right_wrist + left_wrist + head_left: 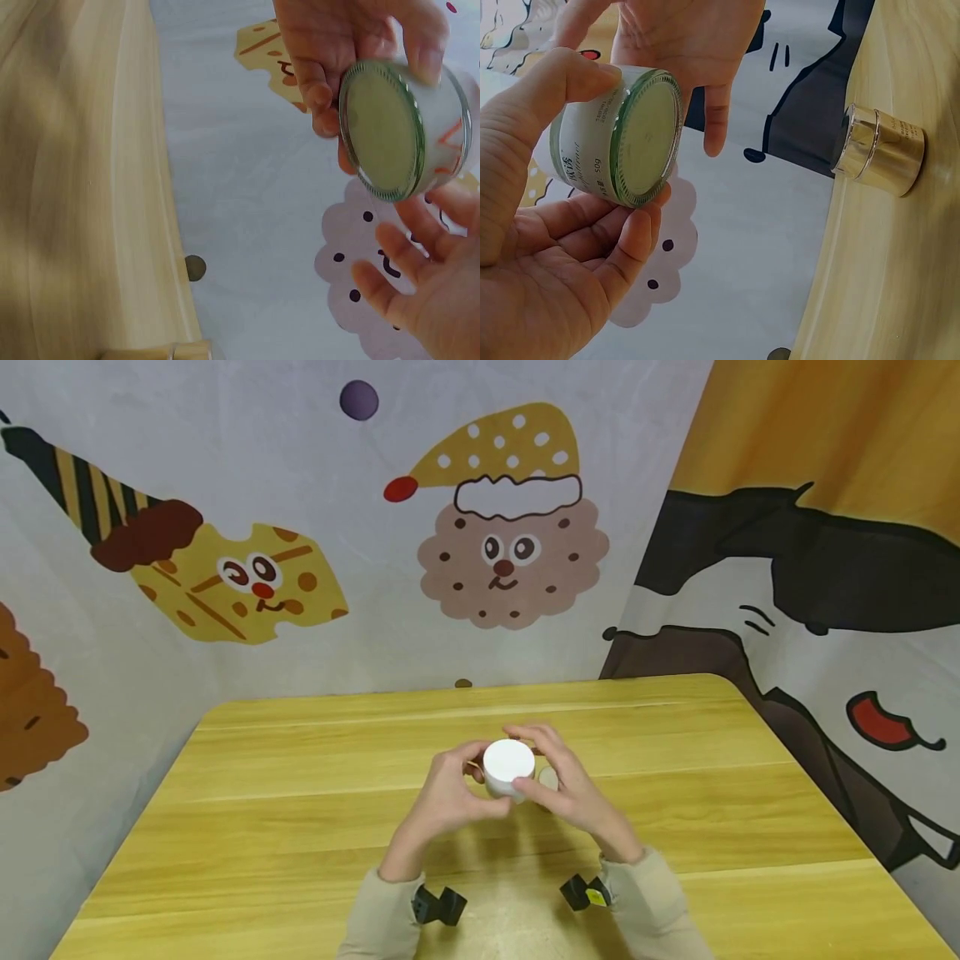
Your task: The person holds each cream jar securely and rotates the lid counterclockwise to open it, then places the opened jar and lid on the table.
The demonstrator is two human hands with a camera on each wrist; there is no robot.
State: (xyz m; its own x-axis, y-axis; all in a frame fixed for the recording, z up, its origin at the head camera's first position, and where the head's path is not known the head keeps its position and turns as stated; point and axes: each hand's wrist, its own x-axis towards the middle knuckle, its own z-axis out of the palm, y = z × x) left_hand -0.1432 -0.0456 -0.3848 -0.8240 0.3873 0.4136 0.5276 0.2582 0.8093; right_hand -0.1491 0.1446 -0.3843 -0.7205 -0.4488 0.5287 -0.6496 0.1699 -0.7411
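Observation:
My left hand (447,789) grips a small cream jar (509,768) with a white lid, held up over the table. In the left wrist view the thumb presses the labelled side of the jar (592,131) while curled fingers support the other side. Its pale green glass base faces both wrist cameras, and "50g" shows on the label. My right hand (566,781) is spread around the far side of the jar; in the right wrist view the fingers of the right hand (435,292) are loose beside the jar (382,131).
A shiny gold jar (885,150) stands on the wooden table (300,827), partly covered by my right hand in the head view. Behind the table hangs a cloth (360,568) printed with cartoon biscuits and cheese.

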